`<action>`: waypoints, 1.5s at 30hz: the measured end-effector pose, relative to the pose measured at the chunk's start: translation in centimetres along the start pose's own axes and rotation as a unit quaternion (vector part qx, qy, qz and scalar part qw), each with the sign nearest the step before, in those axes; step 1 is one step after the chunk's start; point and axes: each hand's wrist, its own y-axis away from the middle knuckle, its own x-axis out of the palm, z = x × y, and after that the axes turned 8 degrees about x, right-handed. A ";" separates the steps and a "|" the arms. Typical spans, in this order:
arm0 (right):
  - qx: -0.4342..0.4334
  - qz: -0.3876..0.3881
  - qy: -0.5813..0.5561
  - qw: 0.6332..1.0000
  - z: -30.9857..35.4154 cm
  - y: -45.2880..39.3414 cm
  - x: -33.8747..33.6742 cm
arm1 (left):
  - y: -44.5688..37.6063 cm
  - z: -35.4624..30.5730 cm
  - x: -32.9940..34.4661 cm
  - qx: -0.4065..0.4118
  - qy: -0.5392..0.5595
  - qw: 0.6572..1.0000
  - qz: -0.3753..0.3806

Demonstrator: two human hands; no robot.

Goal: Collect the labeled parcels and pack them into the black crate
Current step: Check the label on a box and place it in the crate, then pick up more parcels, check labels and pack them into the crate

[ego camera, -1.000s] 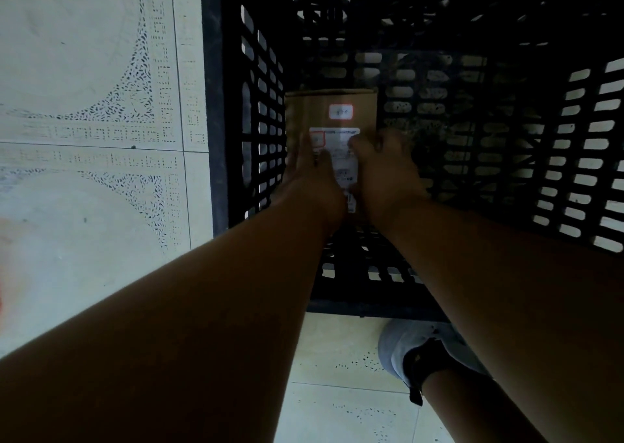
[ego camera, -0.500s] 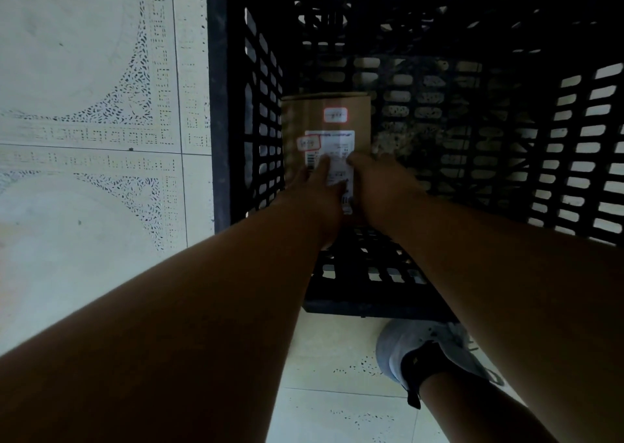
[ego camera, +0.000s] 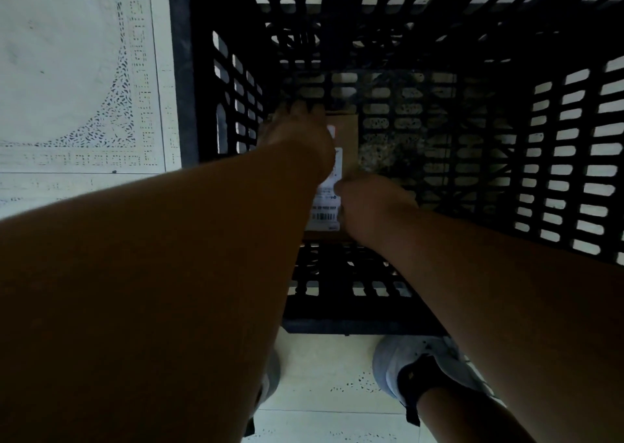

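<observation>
Cardboard parcel (ego camera: pixel 347 139), brown, white printed label (ego camera: pixel 326 206) with barcode on upper face; lies flat on slatted bottom of black crate (ego camera: pixel 557 159), close against crate's 9 o'clock wall
Left hand (ego camera: pixel 297 132): laid over parcel's far end toward 12 o'clock, fingers extended, resting on it
Right hand (ego camera: pixel 371 203): on parcel's 3 o'clock edge beside label, fingers curled; firm grip or not, cannot tell
Grey shoe (ego camera: pixel 418 365) on pale patterned floor tiles (ego camera: pixel 74 71), 6 o'clock of crate

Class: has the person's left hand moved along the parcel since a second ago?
Yes. The left hand has slid along the parcel to its far end, toward the black crate's far wall.
</observation>
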 end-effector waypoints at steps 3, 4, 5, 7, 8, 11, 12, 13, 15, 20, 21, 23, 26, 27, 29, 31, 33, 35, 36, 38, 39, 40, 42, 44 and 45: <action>-0.023 -0.022 -0.026 0.999 0.0 0.0 0.7 | 0.5 0.2 0.5 0.023 -0.018 1.000 0.007; -0.022 -0.016 -0.025 0.999 0.2 0.0 0.8 | 0.6 0.1 0.6 0.021 -0.016 0.999 0.019; -0.014 -0.005 -0.021 1.000 0.3 0.0 0.7 | 0.4 0.0 0.5 0.019 -0.009 0.999 0.033; -0.012 0.020 -0.014 1.000 0.5 0.1 0.2 | 0.1 -0.3 -0.1 0.003 0.002 0.997 0.072; -0.012 0.030 -0.017 0.999 0.6 0.3 -0.2 | 0.2 -0.5 -0.7 0.001 0.002 0.996 0.088; 0.012 -0.016 -0.042 0.999 0.4 1.8 -2.8 | 1.8 -1.2 -2.4 0.015 -0.013 0.996 0.088; 0.030 -0.052 -0.045 0.997 0.4 2.8 -4.1 | 3.2 -1.6 -3.3 0.025 -0.018 0.998 0.063; 0.046 -0.086 -0.043 0.994 0.3 4.0 -5.5 | 4.9 -2.1 -4.3 0.039 -0.023 0.999 0.028; 0.069 -0.134 -0.040 0.988 0.4 7.3 -8.4 | 9.1 -3.5 -7.2 0.063 -0.020 0.997 -0.029; 0.109 -0.194 -0.053 0.973 0.9 20.0 -16.4 | 21.6 -7.5 -15.6 0.110 0.017 0.990 -0.082; 0.115 -0.198 -0.067 0.971 1.1 23.0 -17.9 | 24.5 -8.3 -17.2 0.125 0.014 0.988 -0.092; 0.134 -0.199 -0.122 0.963 1.4 29.3 -21.0 | 30.8 -10.1 -20.6 0.150 0.011 0.982 -0.118; 0.173 -0.226 -0.201 0.937 1.6 39.3 -25.1 | 40.0 -12.7 -26.0 0.188 -0.007 0.973 -0.135; 0.189 -0.240 -0.225 0.925 1.4 42.6 -26.2 | 42.6 -13.6 -27.7 0.210 -0.020 0.967 -0.140; 0.222 -0.270 -0.273 0.896 0.6 49.0 -27.8 | 47.1 -15.5 -30.9 0.259 -0.030 0.955 -0.139; 0.254 -0.305 -0.322 0.860 -0.9 54.9 -28.6 | 50.7 -17.7 -33.3 0.300 -0.026 0.945 -0.128; 0.283 -0.349 -0.364 0.816 -3.1 60.1 -29.1 | 53.6 -20.4 -35.5 0.338 -0.014 0.933 -0.125; 0.308 -0.392 -0.403 0.767 -5.5 64.7 -29.2 | 56.1 -23.8 -37.3 0.381 0.005 0.914 -0.138; 0.316 -0.415 -0.423 0.741 -6.8 66.9 -29.1 | 57.4 -25.7 -38.0 0.399 0.018 0.905 -0.147; 0.326 -0.461 -0.460 0.685 -9.4 71.0 -28.7 | 60.1 -29.9 -38.9 0.422 0.068 0.890 -0.162; 0.325 -0.481 -0.478 0.659 -10.8 72.9 -28.5 | 61.4 -32.1 -39.2 0.426 0.103 0.883 -0.169; 0.321 -0.500 -0.496 0.633 -12.5 74.8 -28.3 | 62.6 -34.2 -39.4 0.431 0.137 0.874 -0.177; 0.314 -0.525 -0.532 0.586 -16.1 78.7 -27.7 | 64.6 -38.9 -39.6 0.448 0.173 0.857 -0.186; 0.312 -0.542 -0.555 0.549 -20.2 82.6 -26.7 | 65.9 -43.9 -39.8 0.462 0.191 0.845 -0.191; 0.314 -0.552 -0.558 0.534 -22.4 84.5 -26.0 | 66.4 -46.5 -39.7 0.468 0.198 0.838 -0.196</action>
